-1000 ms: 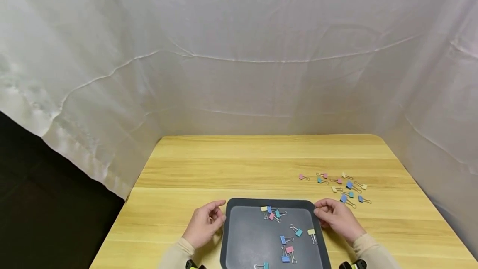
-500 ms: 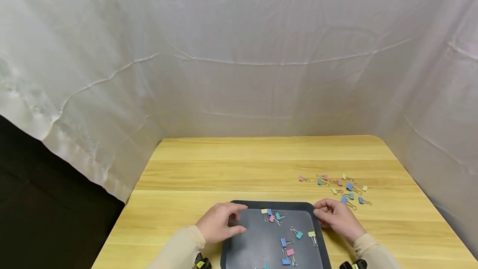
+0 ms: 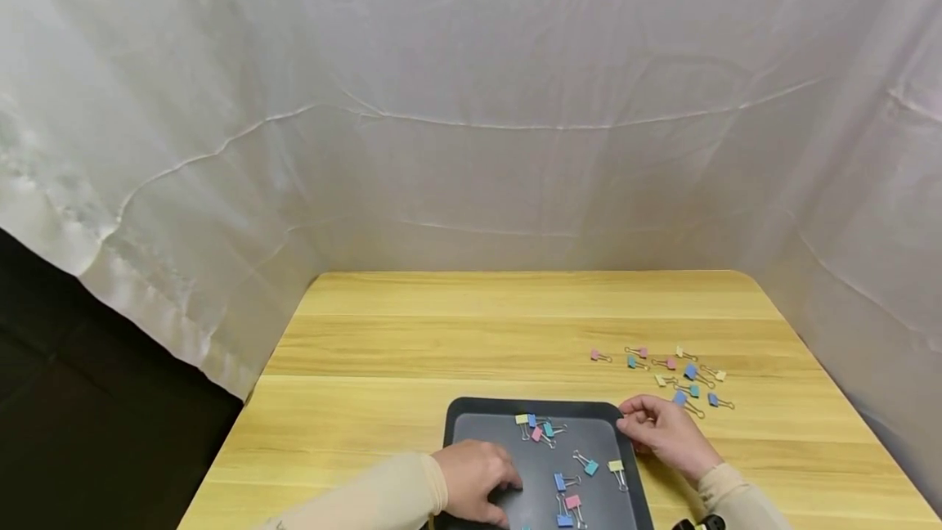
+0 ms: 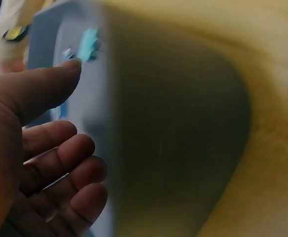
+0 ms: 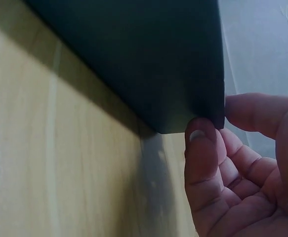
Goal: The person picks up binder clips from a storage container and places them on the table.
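Note:
A dark grey tray [image 3: 540, 408] lies near the table's front edge with several coloured binder clips inside. Over its left part reaches my left hand [image 3: 474, 479], thumb and fingers apart and bent downward. In the left wrist view nothing sits between those fingers, and a teal binder clip [image 4: 89, 45] shows beyond the thumb tip. My right hand [image 3: 668, 433] pinches the tray's far right corner; the right wrist view shows thumb and forefinger on either side of the rim [image 5: 220, 94]. Inside the tray are a pink clip [image 3: 573, 502], a yellow clip [image 3: 616, 466] and blue clips [image 3: 559, 482].
On the wooden table [image 3: 412, 334], beyond the tray to the right, several more binder clips are scattered, among them a pink clip [image 3: 595, 355] and a blue clip [image 3: 690, 372]. Pale cloth [image 3: 515, 186] hangs behind the table and along its sides.
My left hand has moved from beside the tray's left rim to over its inside, lower and closer to me. The right hand stays at the far right corner.

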Action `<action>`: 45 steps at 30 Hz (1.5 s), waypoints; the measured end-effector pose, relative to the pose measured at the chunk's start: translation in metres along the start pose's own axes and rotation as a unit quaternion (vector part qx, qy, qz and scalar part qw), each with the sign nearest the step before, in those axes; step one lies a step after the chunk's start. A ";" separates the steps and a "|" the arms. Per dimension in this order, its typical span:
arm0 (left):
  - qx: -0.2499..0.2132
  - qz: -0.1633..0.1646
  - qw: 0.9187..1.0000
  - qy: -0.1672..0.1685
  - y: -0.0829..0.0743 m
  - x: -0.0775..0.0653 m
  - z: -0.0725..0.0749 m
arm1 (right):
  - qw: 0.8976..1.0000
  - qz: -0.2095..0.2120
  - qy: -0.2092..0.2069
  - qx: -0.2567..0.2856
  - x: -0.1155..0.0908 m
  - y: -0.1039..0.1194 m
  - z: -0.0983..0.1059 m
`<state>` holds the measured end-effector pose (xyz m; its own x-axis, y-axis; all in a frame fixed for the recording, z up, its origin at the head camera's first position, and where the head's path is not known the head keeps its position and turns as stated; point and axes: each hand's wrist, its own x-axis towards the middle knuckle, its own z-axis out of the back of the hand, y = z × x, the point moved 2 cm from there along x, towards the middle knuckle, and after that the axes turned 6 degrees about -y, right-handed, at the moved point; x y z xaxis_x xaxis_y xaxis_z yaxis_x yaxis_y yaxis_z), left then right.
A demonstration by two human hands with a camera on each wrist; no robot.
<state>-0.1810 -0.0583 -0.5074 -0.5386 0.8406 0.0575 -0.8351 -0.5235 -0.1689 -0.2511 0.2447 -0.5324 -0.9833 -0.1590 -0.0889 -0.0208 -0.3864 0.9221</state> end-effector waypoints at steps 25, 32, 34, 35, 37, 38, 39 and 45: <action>0.049 -0.104 0.991 0.061 -0.028 0.017 -0.011 | 0.999 0.020 0.017 -0.029 -0.001 0.002 -0.004; 0.041 -0.107 0.991 0.069 -0.030 0.019 -0.010 | 0.999 0.022 0.017 -0.033 -0.001 0.003 -0.004; 0.045 -0.105 0.991 0.069 -0.031 0.019 -0.010 | 0.999 0.022 0.016 -0.032 -0.001 0.003 -0.004; 0.048 -0.105 0.991 0.069 -0.031 0.020 -0.009 | 0.999 0.022 0.017 -0.032 -0.001 0.003 -0.004; 0.047 -0.105 0.991 0.073 -0.032 0.021 -0.009 | 0.999 0.023 0.016 -0.032 0.000 0.003 -0.003; 0.043 -0.106 0.991 0.075 -0.032 0.022 -0.009 | 0.999 0.023 0.015 -0.033 0.000 0.003 -0.003; 0.040 -0.106 0.990 0.078 -0.032 0.023 -0.009 | 0.999 0.023 0.014 -0.035 0.000 0.003 -0.003; 0.049 -0.121 0.987 0.095 -0.038 0.029 -0.008 | 0.999 0.023 0.010 -0.042 -0.001 0.004 -0.003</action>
<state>-0.1645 -0.0132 -0.5068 -0.2984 0.9490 -0.1018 -0.9488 -0.3066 -0.0766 -0.2499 0.2407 -0.5297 -0.9789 -0.1966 -0.0554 0.0405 -0.4527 0.8907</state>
